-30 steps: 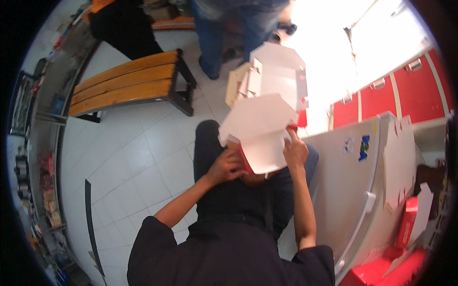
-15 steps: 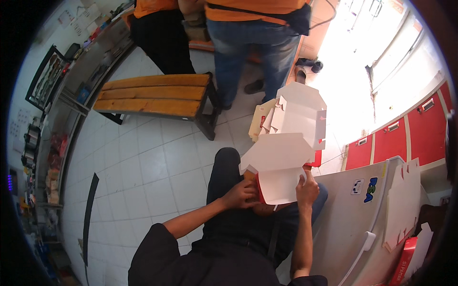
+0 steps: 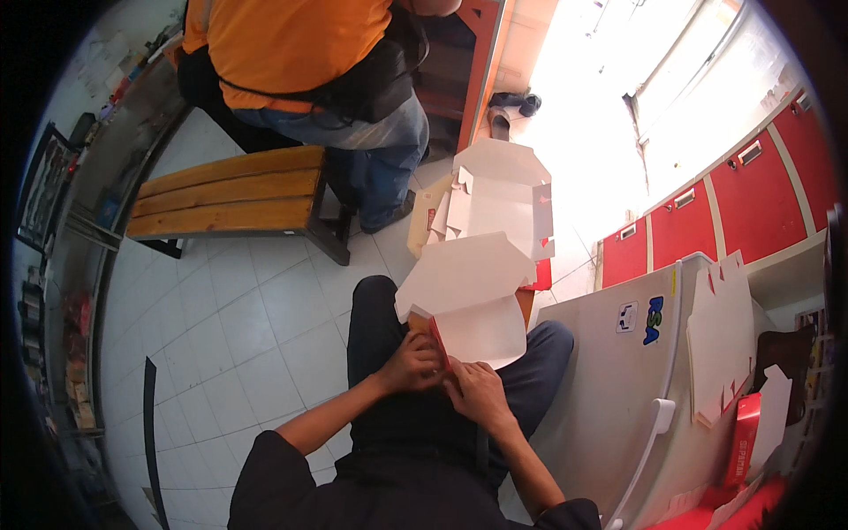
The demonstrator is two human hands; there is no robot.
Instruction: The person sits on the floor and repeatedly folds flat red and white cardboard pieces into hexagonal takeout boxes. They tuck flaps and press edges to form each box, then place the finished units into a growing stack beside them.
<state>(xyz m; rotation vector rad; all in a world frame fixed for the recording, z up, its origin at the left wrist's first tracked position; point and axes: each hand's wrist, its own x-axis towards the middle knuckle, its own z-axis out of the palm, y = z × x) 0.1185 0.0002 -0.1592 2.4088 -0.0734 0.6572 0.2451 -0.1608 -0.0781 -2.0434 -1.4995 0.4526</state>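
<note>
A partly folded cardboard box (image 3: 481, 331), white inside and red outside, lies open across my lap with its wide lid flap (image 3: 464, 269) pointing away from me. My left hand (image 3: 413, 362) is closed on the box's raised red side wall at the left. At the near left corner of the same box, my right hand (image 3: 480, 391) presses its fingers on the near edge, close to the left hand. The fingertips partly hide that corner. Just beyond, another open white box (image 3: 503, 194) sits on a stack of flat cardboard blanks (image 3: 428, 216).
A slatted wooden bench (image 3: 230, 194) stands ahead on the left. Past it a person in an orange shirt (image 3: 300, 53) leans over. At my right are a small white fridge (image 3: 609, 353), cardboard blanks (image 3: 720, 344) leaning on it, and red lockers (image 3: 685, 230).
My right hand has moved left from the box's right edge to its near left corner. The person in orange has shifted left and bent over. The view has turned slightly right.
</note>
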